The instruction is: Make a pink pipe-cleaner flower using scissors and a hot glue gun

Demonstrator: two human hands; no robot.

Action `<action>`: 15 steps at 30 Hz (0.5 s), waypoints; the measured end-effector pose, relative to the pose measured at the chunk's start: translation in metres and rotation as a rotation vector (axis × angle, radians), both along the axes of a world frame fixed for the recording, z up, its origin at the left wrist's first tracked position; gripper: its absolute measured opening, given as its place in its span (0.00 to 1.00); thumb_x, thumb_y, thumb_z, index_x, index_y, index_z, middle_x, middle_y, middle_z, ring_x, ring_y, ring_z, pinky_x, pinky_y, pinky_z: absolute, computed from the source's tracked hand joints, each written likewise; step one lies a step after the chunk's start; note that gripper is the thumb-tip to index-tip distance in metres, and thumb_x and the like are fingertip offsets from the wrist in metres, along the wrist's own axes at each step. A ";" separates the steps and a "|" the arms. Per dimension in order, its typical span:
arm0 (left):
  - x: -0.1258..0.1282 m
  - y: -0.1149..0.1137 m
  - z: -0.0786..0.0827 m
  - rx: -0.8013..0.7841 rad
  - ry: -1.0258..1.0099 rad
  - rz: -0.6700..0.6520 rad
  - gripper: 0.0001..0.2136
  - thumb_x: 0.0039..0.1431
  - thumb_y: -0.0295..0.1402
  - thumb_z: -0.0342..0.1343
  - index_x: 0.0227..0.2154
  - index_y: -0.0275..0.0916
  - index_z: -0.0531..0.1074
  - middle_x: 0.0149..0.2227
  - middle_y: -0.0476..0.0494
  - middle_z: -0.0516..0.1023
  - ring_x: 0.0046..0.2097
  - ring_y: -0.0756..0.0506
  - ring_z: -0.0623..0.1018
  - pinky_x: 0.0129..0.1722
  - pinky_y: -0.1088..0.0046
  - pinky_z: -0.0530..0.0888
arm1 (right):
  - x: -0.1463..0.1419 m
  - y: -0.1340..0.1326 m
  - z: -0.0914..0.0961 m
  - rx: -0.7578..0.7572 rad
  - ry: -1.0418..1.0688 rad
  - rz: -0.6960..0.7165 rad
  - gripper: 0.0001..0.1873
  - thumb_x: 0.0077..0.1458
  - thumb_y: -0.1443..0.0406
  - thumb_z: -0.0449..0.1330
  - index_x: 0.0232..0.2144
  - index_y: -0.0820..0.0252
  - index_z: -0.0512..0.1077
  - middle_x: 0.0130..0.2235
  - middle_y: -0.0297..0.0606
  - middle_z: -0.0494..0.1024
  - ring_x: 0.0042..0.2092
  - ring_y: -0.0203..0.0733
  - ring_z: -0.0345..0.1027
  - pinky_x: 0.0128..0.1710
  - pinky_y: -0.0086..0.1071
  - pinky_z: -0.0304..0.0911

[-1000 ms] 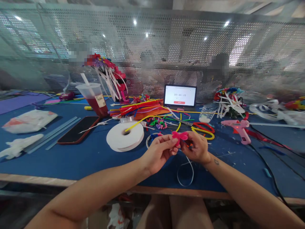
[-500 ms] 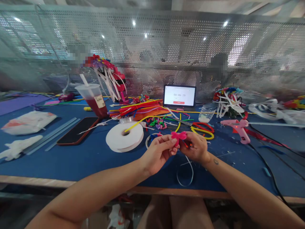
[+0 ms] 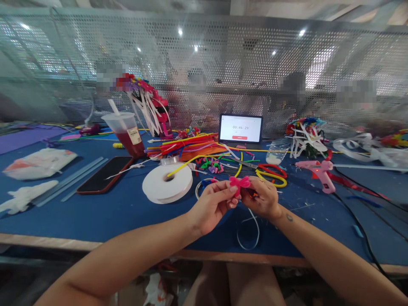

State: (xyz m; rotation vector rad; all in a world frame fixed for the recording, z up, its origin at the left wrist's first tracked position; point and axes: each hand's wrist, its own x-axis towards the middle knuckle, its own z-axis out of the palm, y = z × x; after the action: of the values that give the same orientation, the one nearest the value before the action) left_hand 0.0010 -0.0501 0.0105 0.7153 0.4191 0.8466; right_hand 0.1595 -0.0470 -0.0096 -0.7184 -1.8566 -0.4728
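A small pink bow (image 3: 240, 185), apparently of fuzzy pipe cleaner, is pinched at its middle between my left hand (image 3: 212, 205) and my right hand (image 3: 259, 197). Both hands hover just over the blue work table (image 3: 95, 221). Fingers hide the bow's centre. A thin white loop of cord (image 3: 248, 233) lies beneath my right hand. A roll of white ribbon (image 3: 167, 182) sits left of my left hand. Red and yellow pipe cleaner loops (image 3: 270, 176) lie beyond my right hand.
A pink glue gun (image 3: 318, 172) lies to the right. Further back stand a tablet showing a timer (image 3: 240, 128), a pipe cleaner bundle (image 3: 181, 146) and a cup of red drink (image 3: 126, 134). A phone (image 3: 105, 174) lies left. Blurred people sit behind a perforated metal screen (image 3: 223, 55).
The timer on the tablet reads one second more than in the oldest frame. My hands and the pink bow have barely moved.
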 end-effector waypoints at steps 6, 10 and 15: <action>0.000 0.000 -0.001 -0.001 0.000 0.004 0.07 0.43 0.26 0.66 0.22 0.29 0.72 0.21 0.47 0.72 0.22 0.57 0.70 0.22 0.85 0.64 | -0.001 -0.002 0.003 -0.020 -0.014 0.028 0.05 0.50 0.71 0.54 0.27 0.56 0.63 0.19 0.28 0.68 0.21 0.32 0.63 0.21 0.25 0.60; 0.001 0.000 -0.001 0.000 0.011 0.004 0.08 0.42 0.27 0.66 0.22 0.29 0.72 0.21 0.47 0.72 0.22 0.57 0.69 0.21 0.85 0.63 | -0.002 -0.003 0.005 -0.018 0.003 0.008 0.04 0.50 0.70 0.54 0.27 0.56 0.63 0.19 0.28 0.67 0.19 0.31 0.60 0.19 0.24 0.58; 0.001 0.000 -0.002 0.011 0.030 0.009 0.08 0.42 0.28 0.67 0.22 0.29 0.72 0.21 0.47 0.72 0.22 0.57 0.69 0.21 0.84 0.63 | -0.002 -0.003 0.004 -0.012 0.027 0.012 0.05 0.50 0.70 0.55 0.26 0.56 0.63 0.19 0.29 0.67 0.20 0.31 0.60 0.19 0.24 0.57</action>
State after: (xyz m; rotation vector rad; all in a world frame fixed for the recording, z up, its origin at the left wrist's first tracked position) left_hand 0.0020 -0.0502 0.0088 0.7373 0.4450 0.8479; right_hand 0.1576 -0.0500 -0.0054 -0.7175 -1.8386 -0.4424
